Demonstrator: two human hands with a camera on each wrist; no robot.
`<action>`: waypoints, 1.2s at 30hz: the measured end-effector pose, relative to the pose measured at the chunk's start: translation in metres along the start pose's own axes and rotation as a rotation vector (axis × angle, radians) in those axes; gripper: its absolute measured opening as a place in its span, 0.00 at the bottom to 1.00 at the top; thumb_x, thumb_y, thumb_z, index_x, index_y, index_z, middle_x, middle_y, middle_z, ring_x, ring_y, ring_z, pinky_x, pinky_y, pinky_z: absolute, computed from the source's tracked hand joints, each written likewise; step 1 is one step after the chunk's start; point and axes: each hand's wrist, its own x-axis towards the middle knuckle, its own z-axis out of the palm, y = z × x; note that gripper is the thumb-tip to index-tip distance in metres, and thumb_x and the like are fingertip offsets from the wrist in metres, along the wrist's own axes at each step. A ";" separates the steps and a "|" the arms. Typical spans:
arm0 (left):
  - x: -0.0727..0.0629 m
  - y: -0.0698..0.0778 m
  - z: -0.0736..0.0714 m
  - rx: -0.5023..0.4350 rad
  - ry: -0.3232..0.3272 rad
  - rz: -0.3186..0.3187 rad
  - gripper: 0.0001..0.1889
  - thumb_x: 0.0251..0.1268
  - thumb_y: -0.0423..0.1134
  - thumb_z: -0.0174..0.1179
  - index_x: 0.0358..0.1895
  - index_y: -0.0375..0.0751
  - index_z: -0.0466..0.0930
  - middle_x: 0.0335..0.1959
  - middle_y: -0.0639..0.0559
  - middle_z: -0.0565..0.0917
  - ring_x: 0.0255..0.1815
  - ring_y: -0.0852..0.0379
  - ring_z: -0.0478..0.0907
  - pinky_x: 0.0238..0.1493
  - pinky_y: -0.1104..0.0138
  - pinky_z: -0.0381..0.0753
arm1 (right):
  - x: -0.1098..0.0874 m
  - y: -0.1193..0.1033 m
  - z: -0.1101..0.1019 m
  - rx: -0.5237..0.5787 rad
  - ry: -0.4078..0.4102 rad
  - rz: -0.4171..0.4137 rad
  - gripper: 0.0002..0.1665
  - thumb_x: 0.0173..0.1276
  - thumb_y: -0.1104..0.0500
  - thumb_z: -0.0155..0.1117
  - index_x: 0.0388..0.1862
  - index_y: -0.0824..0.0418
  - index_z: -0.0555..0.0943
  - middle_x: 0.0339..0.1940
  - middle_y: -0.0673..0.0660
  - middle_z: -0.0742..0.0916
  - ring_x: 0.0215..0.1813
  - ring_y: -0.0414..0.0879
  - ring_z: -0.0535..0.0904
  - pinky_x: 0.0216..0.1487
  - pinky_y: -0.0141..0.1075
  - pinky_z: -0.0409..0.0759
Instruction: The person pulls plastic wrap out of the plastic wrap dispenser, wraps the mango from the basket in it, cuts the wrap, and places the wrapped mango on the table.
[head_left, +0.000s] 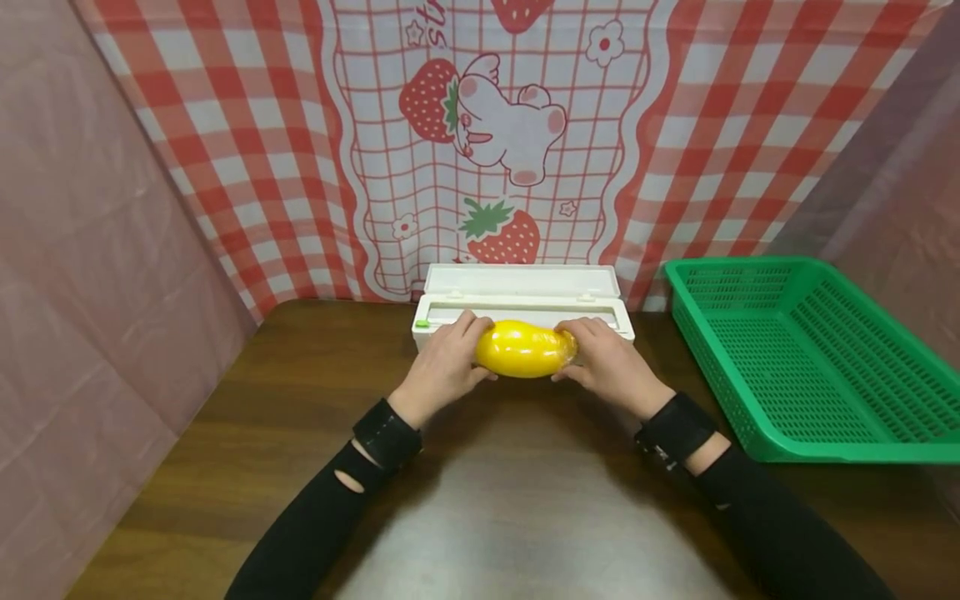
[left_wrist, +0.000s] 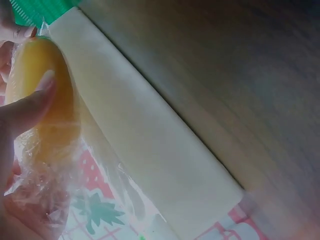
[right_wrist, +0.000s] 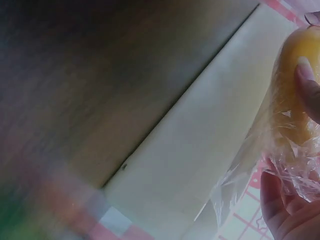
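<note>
Sleeves (head_left: pixel 307 525) overhung the counter (head_left: pixel 510 500); left hand (head_left: pixel 446 358) and right hand (head_left: pixel 611 364) gripped the fruit (head_left: pixel 522 350) by its ends, probably keeping the film (left_wrist: pixel 45 200) snug

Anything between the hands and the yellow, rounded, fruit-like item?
Just thin, clear plastic film, wrapped around the yellow, rounded, fruit-like item, which the left hand and right hand hold at opposite ends. Can't tell if it covers every contact. Nothing else visible intervenes.

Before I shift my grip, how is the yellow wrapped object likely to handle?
Being rounded and elongated, the yellow object may roll if pushed. Its clear film looks glossy, so possibly slippery; the crinkled part would probably flop.
</note>
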 end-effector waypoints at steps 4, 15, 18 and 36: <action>-0.002 0.000 -0.001 -0.024 0.014 0.003 0.39 0.40 0.45 0.83 0.57 0.41 0.72 0.43 0.50 0.74 0.37 0.53 0.75 0.41 0.63 0.78 | 0.000 -0.001 0.000 0.026 -0.008 0.017 0.40 0.46 0.53 0.85 0.56 0.63 0.76 0.50 0.58 0.83 0.51 0.52 0.77 0.54 0.47 0.79; -0.001 -0.001 -0.002 0.031 0.006 0.000 0.37 0.39 0.51 0.83 0.54 0.40 0.77 0.41 0.51 0.79 0.35 0.57 0.75 0.38 0.67 0.78 | -0.003 -0.001 0.002 0.026 0.034 0.013 0.40 0.46 0.53 0.85 0.56 0.64 0.79 0.51 0.58 0.77 0.45 0.51 0.76 0.45 0.43 0.80; 0.000 -0.001 -0.002 0.055 0.013 0.008 0.38 0.37 0.52 0.83 0.54 0.40 0.78 0.40 0.51 0.81 0.36 0.56 0.76 0.40 0.65 0.78 | -0.004 -0.001 0.002 0.007 0.042 0.008 0.39 0.46 0.52 0.85 0.56 0.64 0.80 0.48 0.57 0.74 0.40 0.49 0.75 0.38 0.40 0.79; -0.008 -0.001 0.002 0.072 -0.043 0.006 0.37 0.40 0.55 0.81 0.53 0.39 0.78 0.39 0.49 0.82 0.31 0.56 0.78 0.33 0.65 0.79 | -0.009 -0.006 0.004 -0.061 0.008 0.000 0.41 0.44 0.50 0.86 0.57 0.65 0.83 0.40 0.55 0.79 0.33 0.45 0.77 0.33 0.38 0.80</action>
